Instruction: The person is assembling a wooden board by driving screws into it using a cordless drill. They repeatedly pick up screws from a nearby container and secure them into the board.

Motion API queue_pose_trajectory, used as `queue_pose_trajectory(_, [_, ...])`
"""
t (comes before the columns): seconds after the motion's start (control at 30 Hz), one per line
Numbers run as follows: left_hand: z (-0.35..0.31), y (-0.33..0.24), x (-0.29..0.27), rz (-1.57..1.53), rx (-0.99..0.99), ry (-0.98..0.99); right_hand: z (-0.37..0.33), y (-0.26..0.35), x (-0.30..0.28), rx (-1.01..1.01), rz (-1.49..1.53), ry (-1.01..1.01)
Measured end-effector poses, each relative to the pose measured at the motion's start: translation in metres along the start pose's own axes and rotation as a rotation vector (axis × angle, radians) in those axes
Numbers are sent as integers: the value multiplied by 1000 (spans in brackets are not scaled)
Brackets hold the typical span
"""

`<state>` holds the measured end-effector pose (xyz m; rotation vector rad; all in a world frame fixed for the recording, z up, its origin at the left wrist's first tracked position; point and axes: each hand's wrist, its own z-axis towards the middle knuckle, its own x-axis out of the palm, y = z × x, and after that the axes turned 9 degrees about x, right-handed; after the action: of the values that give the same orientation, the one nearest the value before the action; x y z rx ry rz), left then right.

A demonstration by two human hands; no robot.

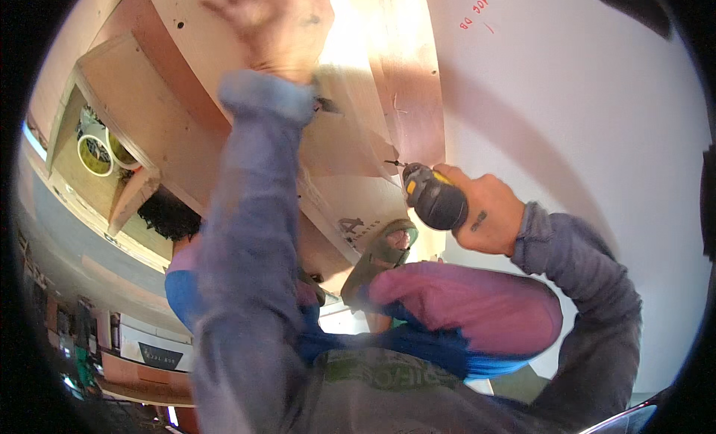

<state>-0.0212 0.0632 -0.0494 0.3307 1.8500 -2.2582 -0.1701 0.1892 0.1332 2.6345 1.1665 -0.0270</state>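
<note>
Fingers of the right hand (488, 210) wrapped around a black-and-yellow power drill (438, 203), some of them hidden behind it. Fingers of the left hand (277, 23) blurred and cut off by the upper edge: cannot tell whether spread or pressed together, nor whether touching the pale wooden board (205, 53) behind. Power drill right of the middle of the view, slim dark bit (394, 163) pointing left toward the woodwork; cannot tell whether touching it. Past the wrists, grey sleeves (253, 210), the left one stretched up across the wood, the right one bent before a white panel (567, 98) with red handwritten marks. Below the power drill, a dark shoe (367, 271) and a bent knee in pink-and-blue trousers (466, 300). Farther left, a wooden compartment (134, 94) with two white-rimmed tubs (95, 131) side by side, and near them a black tangled mass (168, 216).
</note>
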Motion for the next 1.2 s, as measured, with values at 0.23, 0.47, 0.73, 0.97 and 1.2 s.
queue_pose_trajectory(0.23, [38, 40, 18, 103, -146, 62, -26, -54, 33, -84, 62, -90])
queue_pose_trajectory(0.47, [71, 47, 11, 212, 24, 126, -27, -66, 77, -281, 287, -400])
queue_pose_trajectory(0.73, [77, 15, -13, 601, 609, 380, -46, -55, 95, -192, 322, -599])
queue_pose_trajectory(0.97, [25, -19, -59, 687, 1016, 852, -52, -50, 112, 120, 619, -489])
queue_pose_trajectory(1.2, [-93, -58, -79, 294, 481, 1118, -55, -40, 125, 250, 747, -527])
